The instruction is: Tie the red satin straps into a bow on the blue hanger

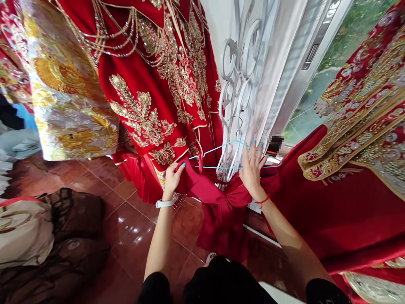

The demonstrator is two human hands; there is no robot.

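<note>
A plain deep-red dress (226, 223) with a gathered bodice hangs in front of me, one strap looped over a thin light-blue hanger (225, 168). The hanger's hook points up, close to the white scroll grille. My left hand (172, 180) pinches the dress's upper left edge, thumb on top. My right hand (252, 171) lies over the hanger's right side and the dress's top edge, palm down, fingers stretched out and apart. Whether its thumb presses the fabric is hidden from me.
Gold-embroidered red garments hang behind (177, 71) and at right (354, 139). A white metal grille (242, 80) stands beside the window frame (311, 55). Brown and cream bags (27, 232) rest on the glossy red tile floor (133, 219) at left.
</note>
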